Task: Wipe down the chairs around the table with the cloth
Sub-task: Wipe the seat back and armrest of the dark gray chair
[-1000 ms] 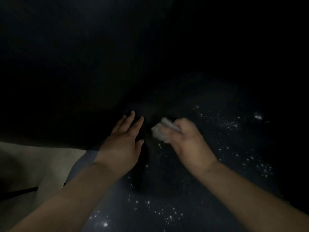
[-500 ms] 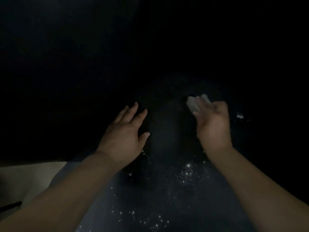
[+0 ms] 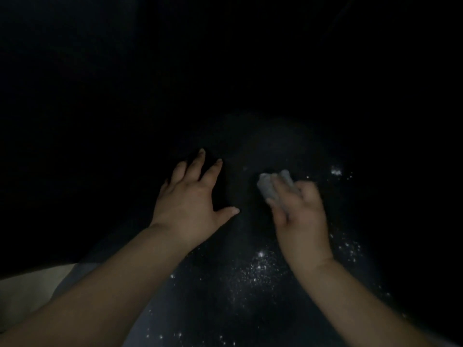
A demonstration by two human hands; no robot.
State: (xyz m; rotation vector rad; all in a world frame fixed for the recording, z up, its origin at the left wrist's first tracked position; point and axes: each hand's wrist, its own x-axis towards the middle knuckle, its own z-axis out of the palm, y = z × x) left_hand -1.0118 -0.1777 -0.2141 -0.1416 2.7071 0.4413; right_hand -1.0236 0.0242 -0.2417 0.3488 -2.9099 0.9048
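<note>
Cloth point(image 3: 271, 184) wiping is happening in near darkness: the left hand point(image 3: 186, 204) is lying flat, fingers spread, on a dark speckled surface point(image 3: 250, 284), while the right hand point(image 3: 300, 216) is gripping the cloth near its middle.

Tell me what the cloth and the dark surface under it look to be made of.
Cloth: soft pale grey fabric, judging by how it bunches in the right hand; weave too dim to tell. Dark surface: smooth, hard-looking, with glinting white specks; material unclear.

Left hand point(image 3: 186, 205) lies flat on a dark speckled surface point(image 3: 250, 284) (very dim); right hand point(image 3: 302, 219) grips a pale cloth point(image 3: 269, 187).
</note>
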